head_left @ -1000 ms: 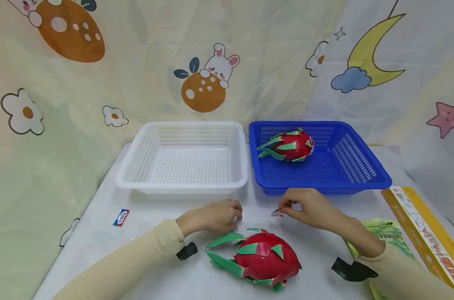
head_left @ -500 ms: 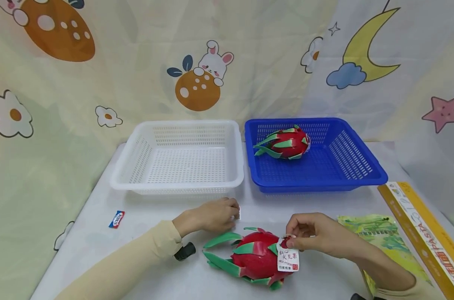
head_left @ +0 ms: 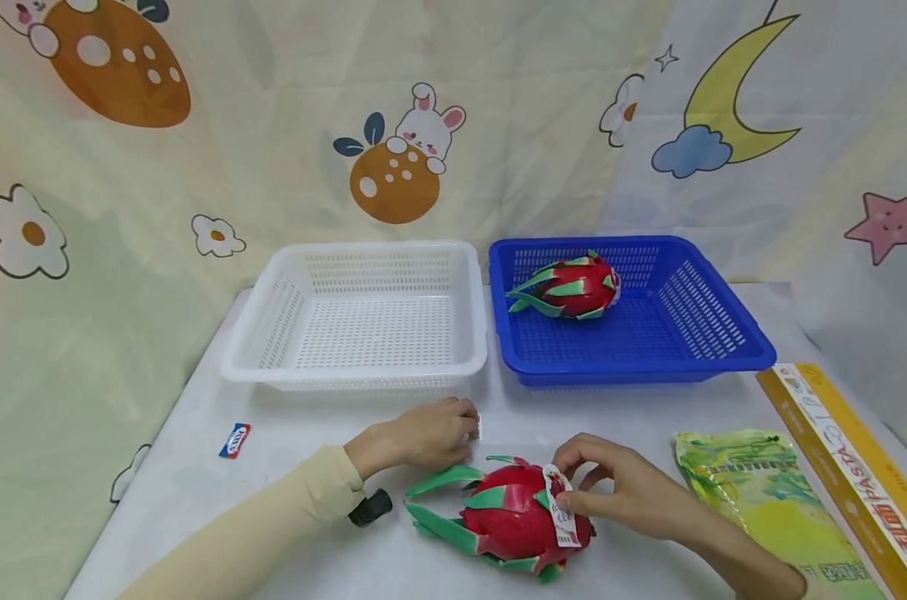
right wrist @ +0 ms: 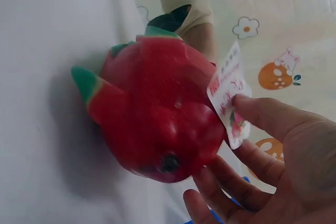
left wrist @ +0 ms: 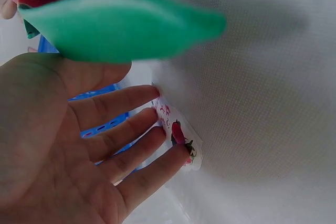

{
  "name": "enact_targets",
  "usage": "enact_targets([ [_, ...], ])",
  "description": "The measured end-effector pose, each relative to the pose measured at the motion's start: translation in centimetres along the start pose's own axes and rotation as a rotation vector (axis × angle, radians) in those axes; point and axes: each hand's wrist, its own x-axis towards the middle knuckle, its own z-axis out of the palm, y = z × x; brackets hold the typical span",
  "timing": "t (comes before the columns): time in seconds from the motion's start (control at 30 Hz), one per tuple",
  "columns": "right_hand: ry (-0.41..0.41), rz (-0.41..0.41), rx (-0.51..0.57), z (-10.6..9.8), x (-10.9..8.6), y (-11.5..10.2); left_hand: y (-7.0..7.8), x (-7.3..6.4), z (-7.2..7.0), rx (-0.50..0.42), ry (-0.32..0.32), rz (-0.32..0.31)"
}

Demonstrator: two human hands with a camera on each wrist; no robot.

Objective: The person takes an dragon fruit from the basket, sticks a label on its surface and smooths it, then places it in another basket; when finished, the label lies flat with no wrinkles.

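Observation:
A red dragon fruit [head_left: 502, 517] with green scales lies on its side at the front of the table. My right hand [head_left: 626, 487] pinches a white paper label [head_left: 563, 527] between thumb and fingers, held up against the fruit's right part. In the right wrist view the thumb presses the printed face of that label [right wrist: 229, 85], and other fingers reach beside the fruit's end. Behind the fruit, my left hand [head_left: 427, 433] rests low over the table. Its extended fingertips touch a second label [left wrist: 178, 129], which bears a dragon fruit picture.
A white basket [head_left: 352, 375] and a blue basket [head_left: 641, 367] stand at the back; another dragon fruit [head_left: 569, 287] lies in the blue one. On the left is a small red-and-blue packet [head_left: 234, 440]. A green bag [head_left: 769, 492] and a yellow pasta box [head_left: 844, 450] lie at right.
My right hand has brought its label from the table in front of the blue basket toward me, onto the front dragon fruit. The left hand has stayed by its label.

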Motion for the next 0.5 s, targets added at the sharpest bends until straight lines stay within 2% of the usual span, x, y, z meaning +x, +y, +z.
enact_targets([
  [0.27,-0.047,-0.011,0.085,0.76,-0.10,0.44,0.01,-0.05,0.14,-0.038,0.006,-0.002],
  [0.4,-0.068,-0.032,0.099,1.01,-0.01,0.68,-0.06,-0.11,0.20,-0.026,0.039,0.036],
  [0.5,-0.072,-0.038,0.111,1.05,-0.01,0.83,-0.18,-0.15,0.16,-0.016,0.091,0.066],
])
